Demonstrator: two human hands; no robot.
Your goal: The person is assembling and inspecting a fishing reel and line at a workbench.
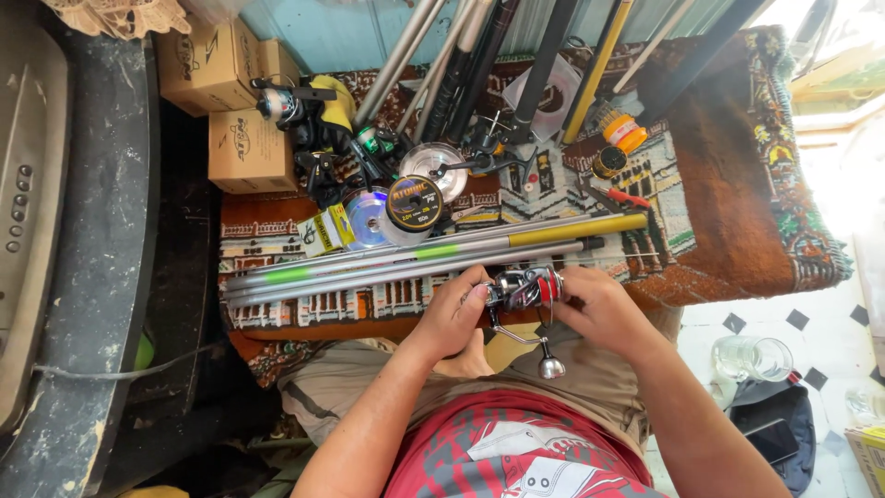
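Both forearms are brought in from the lower edge of the head view, bent inward so that the hands meet over the lap. The left hand (454, 316) is curled around one end of a spinning reel (525, 289), its fingers closed on the body; the right hand (601, 309) is wrapped around the other end, near the red spool. The reel is held just above the near edge of the patterned rug (728, 184), its body lying roughly left to right, while its crank handle (539, 355) is pointed down toward the person, ending in a metal knob. Just beyond it, long rods (415, 258) are laid lengthwise across the rug.
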